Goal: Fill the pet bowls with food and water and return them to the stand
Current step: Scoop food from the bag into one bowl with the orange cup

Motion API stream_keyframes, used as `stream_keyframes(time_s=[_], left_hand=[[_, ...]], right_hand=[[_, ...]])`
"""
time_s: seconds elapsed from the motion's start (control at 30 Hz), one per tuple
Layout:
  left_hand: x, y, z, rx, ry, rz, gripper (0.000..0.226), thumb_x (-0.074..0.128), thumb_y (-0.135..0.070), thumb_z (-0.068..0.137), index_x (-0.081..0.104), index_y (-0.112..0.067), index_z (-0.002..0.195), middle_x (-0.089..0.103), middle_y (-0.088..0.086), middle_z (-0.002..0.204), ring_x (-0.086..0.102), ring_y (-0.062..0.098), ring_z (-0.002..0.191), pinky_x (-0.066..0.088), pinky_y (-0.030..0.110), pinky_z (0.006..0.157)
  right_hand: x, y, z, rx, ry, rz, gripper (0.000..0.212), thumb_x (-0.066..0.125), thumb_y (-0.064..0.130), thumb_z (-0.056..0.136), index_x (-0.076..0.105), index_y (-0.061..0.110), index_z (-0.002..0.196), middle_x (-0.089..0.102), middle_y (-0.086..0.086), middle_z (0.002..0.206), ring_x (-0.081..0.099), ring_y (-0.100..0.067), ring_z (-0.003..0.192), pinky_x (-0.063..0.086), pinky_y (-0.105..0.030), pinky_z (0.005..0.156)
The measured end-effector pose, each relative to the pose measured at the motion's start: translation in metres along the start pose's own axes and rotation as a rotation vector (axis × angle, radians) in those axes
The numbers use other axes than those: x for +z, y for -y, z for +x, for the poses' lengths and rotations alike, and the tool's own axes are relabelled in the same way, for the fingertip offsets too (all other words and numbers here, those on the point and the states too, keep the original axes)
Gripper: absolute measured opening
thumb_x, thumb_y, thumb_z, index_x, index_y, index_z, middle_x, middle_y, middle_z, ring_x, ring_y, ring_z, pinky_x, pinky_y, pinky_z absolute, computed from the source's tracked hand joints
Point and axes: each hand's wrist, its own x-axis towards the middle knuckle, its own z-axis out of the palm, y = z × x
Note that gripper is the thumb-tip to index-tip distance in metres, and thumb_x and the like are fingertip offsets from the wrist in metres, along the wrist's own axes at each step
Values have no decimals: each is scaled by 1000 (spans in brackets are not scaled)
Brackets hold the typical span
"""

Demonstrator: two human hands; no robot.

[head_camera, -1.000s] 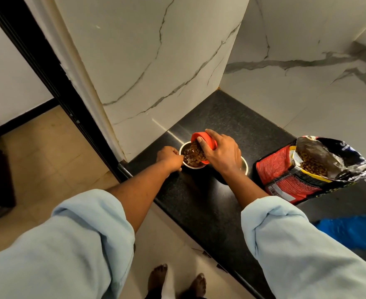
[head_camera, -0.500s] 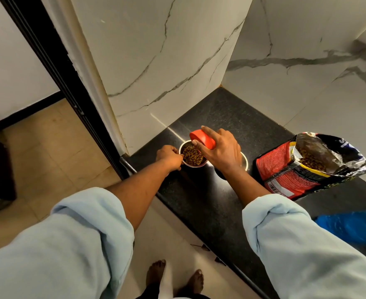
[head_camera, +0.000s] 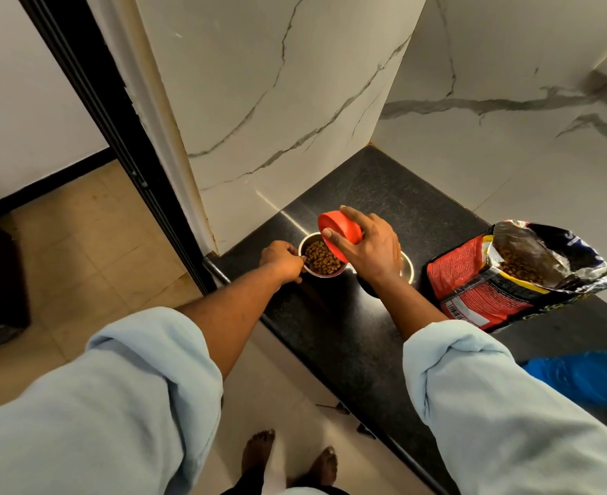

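Note:
A steel pet bowl [head_camera: 321,259] full of brown kibble sits on the black counter [head_camera: 334,337] near its left end. My left hand [head_camera: 283,259] grips the bowl's left rim. My right hand [head_camera: 369,244] holds a red scoop cup [head_camera: 341,228] tipped mouth-down over the bowl's right edge. A second steel bowl [head_camera: 406,268] lies just right of it, mostly hidden behind my right wrist; I cannot see what it holds. An opened red and black kibble bag [head_camera: 509,276] lies on the counter to the right.
White marble walls [head_camera: 277,101] close the counter's left and back sides. A blue plastic item [head_camera: 587,376] lies at the counter's right. A black door frame [head_camera: 116,116] and tan tiled floor [head_camera: 80,237] are to the left; bare feet stand below the counter edge.
The red scoop emptied its kibble into the bowl and has lifted slightly up and right, now tipped further over. My left hand has stayed on the bowl's rim.

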Motion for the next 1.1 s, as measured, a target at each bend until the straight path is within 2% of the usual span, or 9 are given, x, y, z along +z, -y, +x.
stream_keyframes(time_s=[0.1, 0.27, 0.33, 0.43, 0.53, 0.63, 0.77, 0.87, 1.1], left_hand=[[-1, 2, 0, 3, 14, -13, 10, 74, -18, 97, 73, -12, 105, 78, 8, 97, 78, 21, 69, 54, 22, 52], [-3, 3, 2, 7, 5, 7, 10, 76, -22, 95, 72, -14, 98, 80, 8, 95, 79, 22, 70, 58, 26, 60], [-5, 0, 4, 12, -41, 42, 13, 78, -26, 93, 70, -17, 97, 77, 9, 104, 79, 24, 83, 61, 30, 70], [-5, -9, 3, 34, -93, 101, 26, 79, -27, 90, 65, -17, 109, 68, 9, 118, 69, 26, 105, 60, 37, 90], [-5, -22, 0, 63, -123, 139, 29, 75, -22, 89, 58, -19, 112, 64, 9, 124, 65, 25, 104, 54, 34, 79], [-6, -31, -2, 82, -165, 150, 32, 71, -18, 90, 59, -18, 119, 64, 10, 129, 65, 29, 112, 52, 34, 82], [-8, -29, -4, 72, -171, 170, 34, 70, -15, 91, 60, -16, 124, 64, 11, 131, 65, 30, 116, 57, 40, 97], [-11, -20, -7, 50, -169, 184, 35, 73, -19, 91, 62, -17, 124, 64, 10, 130, 66, 29, 114, 57, 38, 93], [-12, -14, -13, 46, -167, 165, 28, 73, -26, 93, 65, -16, 118, 66, 11, 126, 59, 23, 97, 48, 33, 77]], right_hand=[[7, 0, -4, -13, 74, 14, 77, 59, 84, 84, 51, 43, 148, 67, 1, 117, 62, -20, 111, 50, -37, 90], [0, 3, -10, 29, 18, 150, 77, 69, 78, 83, 55, 39, 148, 68, 1, 132, 63, -19, 120, 56, -44, 99], [-8, 3, -10, 77, -21, 227, 76, 71, 74, 84, 56, 36, 148, 67, 1, 135, 63, -20, 122, 56, -48, 101], [-19, 3, -10, 173, -99, 349, 75, 75, 68, 85, 58, 33, 148, 66, 0, 139, 62, -21, 124, 56, -50, 102], [-27, 3, -10, 218, -135, 408, 76, 77, 68, 83, 58, 32, 148, 66, 1, 142, 62, -22, 126, 57, -50, 102], [-28, 4, -14, 166, -131, 348, 73, 76, 68, 84, 59, 35, 147, 68, 2, 135, 63, -19, 120, 57, -44, 99], [-17, 10, -19, -85, -46, 19, 72, 72, 69, 86, 53, 41, 149, 65, 3, 114, 59, -20, 105, 49, -37, 88], [-10, 10, -21, -184, -23, -122, 75, 74, 67, 85, 48, 42, 150, 63, 2, 116, 57, -21, 106, 49, -38, 87], [-35, 12, -12, 174, -142, 452, 73, 83, 66, 78, 63, 37, 142, 69, 5, 129, 64, -17, 116, 59, -42, 96]])
